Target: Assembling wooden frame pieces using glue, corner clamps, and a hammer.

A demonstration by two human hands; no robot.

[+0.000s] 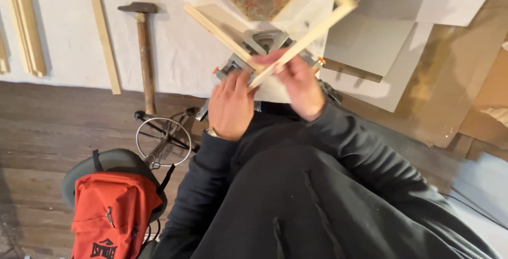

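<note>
My left hand point(231, 105) and my right hand point(297, 83) meet over a grey metal corner clamp point(263, 43) on the white-covered floor. The right hand grips a light wooden strip point(309, 36) that runs up and to the right, blurred at its far end. The left hand touches the near end of that strip where it meets a second wooden strip point(217, 28), which runs up and to the left across the clamp. Whether the left fingers close around the wood I cannot tell. Both sleeves are black.
A hammer point(144, 52) lies left of the clamp, beside a long wooden strip point(103, 31) and more strips point(24, 26) at far left. A triangular brown piece point(259, 2) lies beyond the clamp. Cardboard sheets point(439, 79) lie right. A red backpack point(114, 214) sits on a stool, lower left.
</note>
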